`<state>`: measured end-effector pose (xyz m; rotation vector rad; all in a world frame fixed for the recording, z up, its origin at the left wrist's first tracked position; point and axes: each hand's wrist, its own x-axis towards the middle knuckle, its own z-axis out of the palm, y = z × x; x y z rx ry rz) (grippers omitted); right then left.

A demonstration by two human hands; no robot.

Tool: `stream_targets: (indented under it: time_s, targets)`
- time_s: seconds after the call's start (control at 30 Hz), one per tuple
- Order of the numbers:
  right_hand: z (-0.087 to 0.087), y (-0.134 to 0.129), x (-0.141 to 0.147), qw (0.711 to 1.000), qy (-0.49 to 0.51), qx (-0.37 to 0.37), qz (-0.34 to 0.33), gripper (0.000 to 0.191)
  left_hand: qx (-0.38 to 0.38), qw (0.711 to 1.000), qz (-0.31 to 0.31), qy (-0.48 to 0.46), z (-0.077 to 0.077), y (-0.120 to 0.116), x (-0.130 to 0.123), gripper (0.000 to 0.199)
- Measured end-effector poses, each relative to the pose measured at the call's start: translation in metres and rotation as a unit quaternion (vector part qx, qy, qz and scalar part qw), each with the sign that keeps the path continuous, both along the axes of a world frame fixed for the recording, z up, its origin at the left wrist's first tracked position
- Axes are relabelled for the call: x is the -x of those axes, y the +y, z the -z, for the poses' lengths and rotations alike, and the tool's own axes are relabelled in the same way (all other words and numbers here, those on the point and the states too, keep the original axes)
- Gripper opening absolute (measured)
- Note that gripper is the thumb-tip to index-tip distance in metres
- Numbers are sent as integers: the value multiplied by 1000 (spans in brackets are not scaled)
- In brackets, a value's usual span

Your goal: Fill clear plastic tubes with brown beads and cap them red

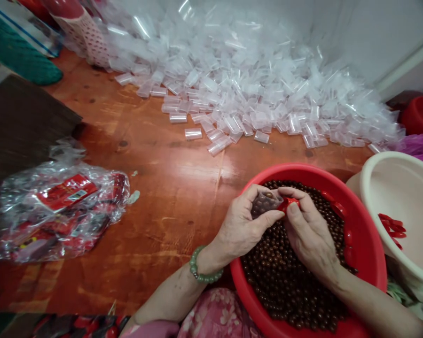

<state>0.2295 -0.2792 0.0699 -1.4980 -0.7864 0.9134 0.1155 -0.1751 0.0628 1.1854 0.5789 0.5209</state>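
My left hand (245,223) grips a small clear plastic tube (264,204) filled with round brown beads. My right hand (308,230) pinches a red cap (288,204) at the tube's open end, and its fingers hide part of the cap. Both hands sit above a red plastic basin (368,239) heaped with brown beads (289,286). A jade-green bead bracelet (200,267) circles my left wrist. More red pieces (391,227) lie in a cream basin (402,173) to the right.
A large heap of clear plastic tubes (232,94) covers the far side of the orange wooden table (162,188). At the left lies a plastic bag of red packets (59,211). A red bowl (421,115) and purple plastic (419,148) stand at the right edge.
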Motion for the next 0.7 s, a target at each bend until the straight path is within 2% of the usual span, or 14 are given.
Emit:
stream_targets:
  time_s: [0.13, 0.2, 0.37, 0.43, 0.53, 0.57, 0.7]
  targets:
    - [9, 6, 12, 999, 34, -11, 33, 33, -51, 999, 10, -11, 3, 1, 0, 18]
    - [9, 9, 10, 999, 37, -6, 27, 32, -77, 997, 21, -23, 4, 2, 0, 17]
    - [6, 14, -11, 999, -11, -23, 25, 22, -86, 994, 42, -44, 7, 3, -1, 21]
    - [4, 16, -23, 998, -25, -51, 41, 18, -130, 990, 34, -37, 7, 3, -1, 20]
    - [-1, 16, -41, 994, -54, -80, 55, 20, -189, 980, 61, -18, 5, 2, 0, 18]
    - [-4, 15, -45, 993, -70, -78, 54, 23, -174, 982, 74, -14, 5, 3, 0, 18]
    - [-15, 13, -50, 993, -93, -62, 35, 37, -39, 992, 115, -30, 4, 4, 1, 20]
